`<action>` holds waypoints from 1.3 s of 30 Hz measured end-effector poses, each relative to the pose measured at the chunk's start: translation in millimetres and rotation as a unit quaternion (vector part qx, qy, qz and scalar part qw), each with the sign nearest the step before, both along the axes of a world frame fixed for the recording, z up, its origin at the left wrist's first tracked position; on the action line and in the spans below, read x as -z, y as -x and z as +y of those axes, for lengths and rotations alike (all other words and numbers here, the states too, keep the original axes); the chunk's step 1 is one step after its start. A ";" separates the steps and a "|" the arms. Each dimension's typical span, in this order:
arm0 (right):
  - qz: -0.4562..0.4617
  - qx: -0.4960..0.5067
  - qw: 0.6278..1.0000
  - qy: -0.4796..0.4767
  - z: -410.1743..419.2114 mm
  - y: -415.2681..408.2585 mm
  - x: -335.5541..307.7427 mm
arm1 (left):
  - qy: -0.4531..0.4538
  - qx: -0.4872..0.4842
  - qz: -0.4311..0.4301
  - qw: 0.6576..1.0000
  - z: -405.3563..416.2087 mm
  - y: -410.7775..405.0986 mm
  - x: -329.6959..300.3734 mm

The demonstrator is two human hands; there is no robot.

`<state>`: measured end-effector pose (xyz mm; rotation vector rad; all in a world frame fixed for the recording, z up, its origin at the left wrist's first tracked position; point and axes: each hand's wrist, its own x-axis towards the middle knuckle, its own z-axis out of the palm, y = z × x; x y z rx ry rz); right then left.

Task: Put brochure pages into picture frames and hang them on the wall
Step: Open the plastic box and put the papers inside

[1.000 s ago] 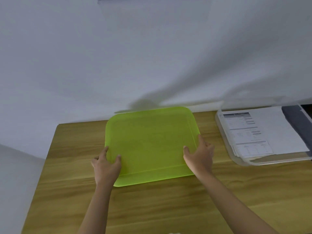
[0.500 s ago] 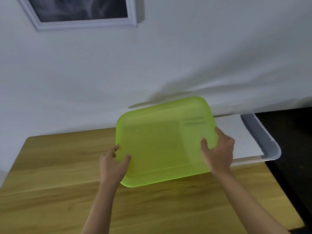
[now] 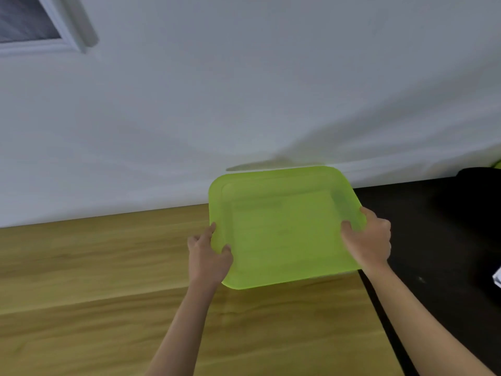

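A translucent lime-green tray lid point(image 3: 282, 226) is held above the right end of the wooden table point(image 3: 95, 267). My left hand point(image 3: 207, 256) grips its left edge, thumb on top. Its right edge is gripped by my right hand point(image 3: 370, 237), fingers wrapped under the rim. The lid covers whatever lies beneath it; the clear tray of brochure pages cannot be seen. A white picture frame point(image 3: 62, 36) with a dark picture hangs on the wall at the top left, partly cut off.
The white wall point(image 3: 271, 90) runs behind the table. Right of the table's edge lies a dark surface point(image 3: 439, 240) with a black object at the far right and a scrap of white paper point(image 3: 497, 279) at the frame's edge.
Both hands carried the green lid from the table's middle to the right, over the tray of pages. The view swung right, so the framed picture slid left and the clear tray is now hidden.
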<state>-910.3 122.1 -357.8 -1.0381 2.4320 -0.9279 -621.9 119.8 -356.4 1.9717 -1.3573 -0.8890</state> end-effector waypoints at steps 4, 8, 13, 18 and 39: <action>0.000 -0.024 1.000 -0.013 -7.6 21.3 8.0 | -0.021 -0.015 -0.010 1.000 -6.3 19.3 6.6; -0.013 -0.044 0.998 -0.035 -10.8 28.6 20.1 | -0.036 -0.037 -0.002 0.999 -13.2 22.2 15.3; 0.015 -0.078 0.996 -0.039 -9.9 36.4 28.4 | -0.041 -0.044 0.009 0.998 -15.5 25.0 23.2; 0.057 -0.111 0.992 -0.031 -6.8 42.1 35.4 | -0.022 -0.038 0.010 0.999 -14.5 24.9 30.7; -0.145 -0.058 0.985 0.068 6.2 49.5 47.4 | 0.103 -0.052 0.027 0.993 9.0 43.2 63.3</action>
